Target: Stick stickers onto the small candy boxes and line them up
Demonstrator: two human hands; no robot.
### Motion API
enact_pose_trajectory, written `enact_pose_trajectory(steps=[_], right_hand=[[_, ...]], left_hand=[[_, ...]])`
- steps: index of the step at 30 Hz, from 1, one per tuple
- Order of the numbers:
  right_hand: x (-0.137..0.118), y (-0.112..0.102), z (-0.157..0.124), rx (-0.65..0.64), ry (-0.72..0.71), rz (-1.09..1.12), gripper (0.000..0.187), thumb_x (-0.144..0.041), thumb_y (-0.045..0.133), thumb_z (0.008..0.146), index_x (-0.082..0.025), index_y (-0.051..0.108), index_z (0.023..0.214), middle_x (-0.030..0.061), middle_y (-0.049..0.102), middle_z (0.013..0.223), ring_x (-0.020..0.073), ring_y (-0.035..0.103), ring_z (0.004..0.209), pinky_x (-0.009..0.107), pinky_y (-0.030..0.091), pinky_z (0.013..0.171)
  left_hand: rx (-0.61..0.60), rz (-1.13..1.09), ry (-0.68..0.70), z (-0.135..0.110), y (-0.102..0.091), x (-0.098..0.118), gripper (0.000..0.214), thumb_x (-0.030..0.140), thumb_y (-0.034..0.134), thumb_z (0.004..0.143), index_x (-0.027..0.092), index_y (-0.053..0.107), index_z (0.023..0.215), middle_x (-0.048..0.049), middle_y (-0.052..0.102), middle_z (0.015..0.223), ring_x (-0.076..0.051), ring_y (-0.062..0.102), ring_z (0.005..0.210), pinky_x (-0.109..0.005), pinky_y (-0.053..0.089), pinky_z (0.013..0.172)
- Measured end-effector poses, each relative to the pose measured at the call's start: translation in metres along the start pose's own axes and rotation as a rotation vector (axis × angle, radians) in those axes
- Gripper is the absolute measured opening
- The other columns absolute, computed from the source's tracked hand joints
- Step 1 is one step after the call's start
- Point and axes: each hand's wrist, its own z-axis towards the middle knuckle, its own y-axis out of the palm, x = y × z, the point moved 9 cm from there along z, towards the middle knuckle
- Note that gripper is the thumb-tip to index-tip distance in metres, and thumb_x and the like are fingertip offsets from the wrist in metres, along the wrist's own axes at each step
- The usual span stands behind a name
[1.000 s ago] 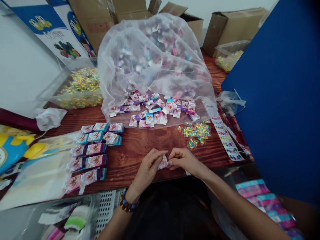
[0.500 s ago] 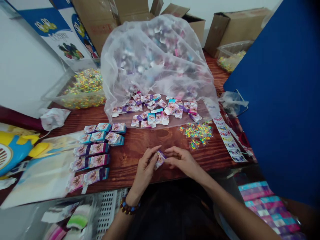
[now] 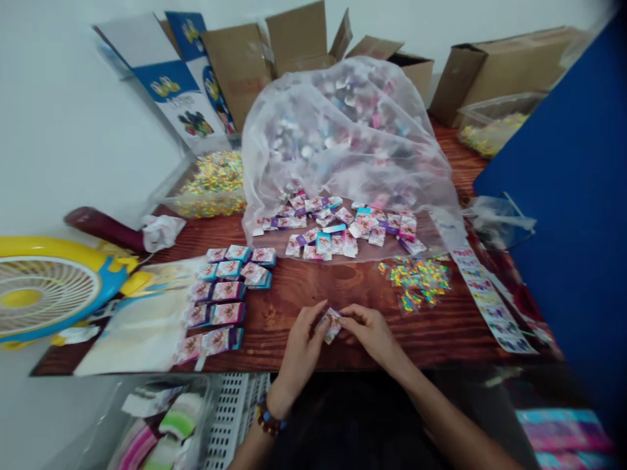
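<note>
A small printed cardboard box (image 3: 332, 326), white and purple with a reddish pattern, is held over the table's front edge. My left hand (image 3: 304, 339) grips it from the left between thumb and fingers. From the right, the thumb and fingertips of my right hand (image 3: 371, 333) pinch its upper corner. Left of my hands, rows of similar small boxes (image 3: 228, 292) lie stacked on the wooden table (image 3: 281, 313). Small clear packets of coloured beads (image 3: 421, 281) lie to the right. More boxes (image 3: 337, 241) spill from a large translucent bag (image 3: 343, 150) beyond my hands.
A clear tub of beads (image 3: 210, 189) stands at the back left, another tub (image 3: 494, 130) at the back right. A yellow and blue fan (image 3: 53, 287) is at the left. A sticker strip (image 3: 490, 300) lies near a blue panel (image 3: 563, 215). Cardboard boxes (image 3: 240, 72) line the back.
The camera view has swung left and up, so the scene sits further right and lower and more fan shows. My right fingers have come onto the small box, whose printed face now turns toward me.
</note>
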Motion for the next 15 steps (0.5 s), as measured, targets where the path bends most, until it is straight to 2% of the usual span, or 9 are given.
enact_pose_trajectory(steps=[3, 5, 9, 12, 15], right_hand=[[0.008, 0.016, 0.007, -0.048, 0.004, 0.022, 0.031, -0.044, 0.062, 0.077, -0.017, 0.065, 0.092, 0.003, 0.068, 0.08, 0.0162, 0.065, 0.067, 0.025, 0.053, 0.052], [0.012, 0.029, 0.01, -0.095, 0.005, 0.045, 0.031, -0.043, 0.061, 0.078, -0.017, 0.063, 0.094, 0.0038, 0.068, 0.082, 0.0168, 0.066, 0.069, 0.025, 0.053, 0.053], [0.014, 0.046, 0.011, -0.162, 0.014, -0.041, 0.032, -0.042, 0.055, 0.081, -0.016, 0.062, 0.099, 0.0057, 0.068, 0.085, 0.0201, 0.068, 0.076, 0.026, 0.053, 0.054], [0.006, 0.042, 0.005, -0.177, -0.024, -0.151, 0.029, -0.039, 0.051, 0.085, -0.017, 0.063, 0.1, 0.006, 0.068, 0.09, 0.0205, 0.069, 0.079, 0.028, 0.054, 0.058], [-0.007, 0.022, -0.007, -0.145, -0.091, -0.233, 0.025, -0.036, 0.05, 0.087, -0.02, 0.065, 0.097, 0.005, 0.068, 0.091, 0.0202, 0.068, 0.078, 0.028, 0.053, 0.062]], left_hand=[[0.009, 0.303, 0.098, -0.015, -0.009, 0.002, 0.048, 0.031, 0.053, 0.087, 0.027, 0.041, 0.134, -0.0087, 0.051, 0.122, -0.021, 0.048, 0.115, -0.04, 0.038, 0.1], [0.03, 0.488, 0.123, -0.023, -0.018, -0.002, 0.048, 0.03, 0.053, 0.087, 0.026, 0.041, 0.134, -0.0096, 0.052, 0.12, -0.023, 0.048, 0.112, -0.043, 0.039, 0.098], [0.08, 0.826, 0.109, -0.017, -0.05, -0.014, 0.041, 0.022, 0.049, 0.087, 0.02, 0.046, 0.128, -0.0108, 0.057, 0.118, -0.027, 0.048, 0.109, -0.046, 0.04, 0.092], [0.132, 1.091, 0.081, 0.001, -0.083, -0.014, 0.04, 0.014, 0.046, 0.084, 0.016, 0.051, 0.124, -0.0135, 0.056, 0.119, -0.03, 0.046, 0.108, -0.047, 0.039, 0.089], [0.102, 1.322, 0.076, 0.018, -0.1, -0.007, 0.039, 0.01, 0.041, 0.084, 0.016, 0.055, 0.12, -0.0147, 0.057, 0.116, -0.031, 0.047, 0.103, -0.047, 0.041, 0.083]])
